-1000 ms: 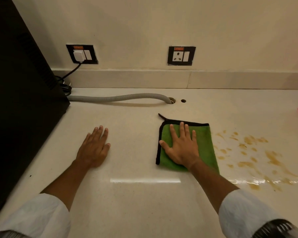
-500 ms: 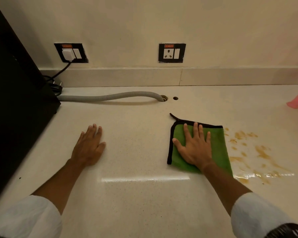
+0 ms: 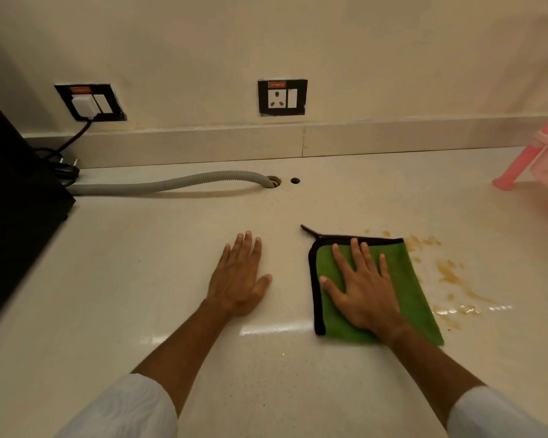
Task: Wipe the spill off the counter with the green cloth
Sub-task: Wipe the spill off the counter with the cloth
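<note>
Pressing down flat, the right hand (image 3: pixel 363 289) lay on top of the green cloth (image 3: pixel 402 286) with its fingers spread out wide. It was not pinching or gripping the cloth, only resting on it. The cloth was folded into a square with a black edge, and it lay flat on the pale table (image 3: pixel 140 279). A little black loop stuck out from its far left corner.

The brown spill (image 3: pixel 450 273) sat just to the right of the cloth, in splashes and drops. Some drops touched the cloth's right edge, and a wet shiny patch lay near its lower right side.

The left hand (image 3: pixel 239 279) rested flat on the bare table beside the cloth, fingers open and close together, holding nothing. It did not touch the cloth.

Farther back, a gray hose (image 3: pixel 171 184) ran across the table into a hole. Two wall sockets (image 3: pixel 282 97) sat on the wall. A big black box (image 3: pixel 13 200) stood at the left, and a pink rack (image 3: pixel 538 159) stood at the far right.
</note>
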`<move>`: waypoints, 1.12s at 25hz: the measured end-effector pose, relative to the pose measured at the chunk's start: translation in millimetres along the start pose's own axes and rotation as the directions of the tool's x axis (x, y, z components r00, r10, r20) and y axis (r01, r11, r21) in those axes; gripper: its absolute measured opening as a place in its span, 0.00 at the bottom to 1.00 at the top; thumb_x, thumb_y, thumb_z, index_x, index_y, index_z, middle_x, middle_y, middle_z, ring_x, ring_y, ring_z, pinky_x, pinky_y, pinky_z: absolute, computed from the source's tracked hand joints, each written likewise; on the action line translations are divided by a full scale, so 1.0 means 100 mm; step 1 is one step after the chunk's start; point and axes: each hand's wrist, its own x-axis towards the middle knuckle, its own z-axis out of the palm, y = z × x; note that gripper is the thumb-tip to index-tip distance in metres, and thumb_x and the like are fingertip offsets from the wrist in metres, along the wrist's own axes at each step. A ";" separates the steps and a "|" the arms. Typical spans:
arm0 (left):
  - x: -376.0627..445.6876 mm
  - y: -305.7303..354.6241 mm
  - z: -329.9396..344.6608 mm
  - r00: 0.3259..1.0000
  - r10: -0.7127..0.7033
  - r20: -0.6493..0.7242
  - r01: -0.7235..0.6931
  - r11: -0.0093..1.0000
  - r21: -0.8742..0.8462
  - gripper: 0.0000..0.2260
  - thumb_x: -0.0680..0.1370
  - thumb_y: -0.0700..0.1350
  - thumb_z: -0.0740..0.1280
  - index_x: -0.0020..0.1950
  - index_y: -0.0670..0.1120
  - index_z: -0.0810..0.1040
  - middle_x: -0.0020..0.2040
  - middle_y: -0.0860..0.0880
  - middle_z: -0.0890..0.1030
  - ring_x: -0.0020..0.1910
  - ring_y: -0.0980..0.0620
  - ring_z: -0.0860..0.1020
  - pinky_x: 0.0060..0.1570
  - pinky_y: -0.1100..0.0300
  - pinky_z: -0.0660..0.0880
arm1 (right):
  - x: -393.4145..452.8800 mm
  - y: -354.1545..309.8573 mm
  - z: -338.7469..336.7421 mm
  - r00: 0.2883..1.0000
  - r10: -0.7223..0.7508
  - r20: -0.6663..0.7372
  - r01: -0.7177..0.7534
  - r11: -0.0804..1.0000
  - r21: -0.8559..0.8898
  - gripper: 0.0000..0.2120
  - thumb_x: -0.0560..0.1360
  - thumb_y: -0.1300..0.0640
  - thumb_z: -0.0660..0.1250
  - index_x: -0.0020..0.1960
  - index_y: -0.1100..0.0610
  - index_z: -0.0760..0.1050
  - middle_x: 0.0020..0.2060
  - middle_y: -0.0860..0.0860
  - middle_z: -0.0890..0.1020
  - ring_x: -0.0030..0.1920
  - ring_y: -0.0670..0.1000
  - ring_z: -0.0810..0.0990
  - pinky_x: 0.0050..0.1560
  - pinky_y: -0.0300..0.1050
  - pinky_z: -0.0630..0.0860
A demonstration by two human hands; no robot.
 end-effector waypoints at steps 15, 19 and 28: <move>-0.02 0.11 0.03 0.999 -0.046 0.022 0.045 0.997 0.056 0.34 0.76 0.60 0.46 0.78 0.47 0.41 0.80 0.45 0.41 0.78 0.50 0.40 0.77 0.52 0.40 | -0.11 0.25 -0.01 0.988 -0.154 -0.015 0.155 0.987 0.044 0.38 0.74 0.26 0.39 0.79 0.44 0.46 0.80 0.55 0.47 0.80 0.54 0.42 0.78 0.61 0.42; -0.01 0.13 0.03 0.997 -0.067 0.035 0.064 0.995 0.071 0.35 0.76 0.60 0.46 0.78 0.47 0.42 0.80 0.45 0.43 0.79 0.50 0.41 0.77 0.52 0.40 | 0.38 0.25 -0.08 0.999 -0.014 0.034 0.013 0.999 0.034 0.41 0.73 0.27 0.40 0.80 0.47 0.46 0.80 0.58 0.46 0.80 0.57 0.42 0.77 0.63 0.41; 0.00 0.13 0.02 0.995 -0.075 0.073 0.068 0.994 0.084 0.34 0.75 0.59 0.47 0.79 0.47 0.44 0.80 0.44 0.44 0.79 0.48 0.43 0.77 0.50 0.42 | -0.24 0.42 -0.05 0.984 -0.180 -0.015 0.180 0.983 0.041 0.41 0.73 0.26 0.40 0.80 0.46 0.47 0.80 0.57 0.48 0.80 0.56 0.43 0.78 0.62 0.40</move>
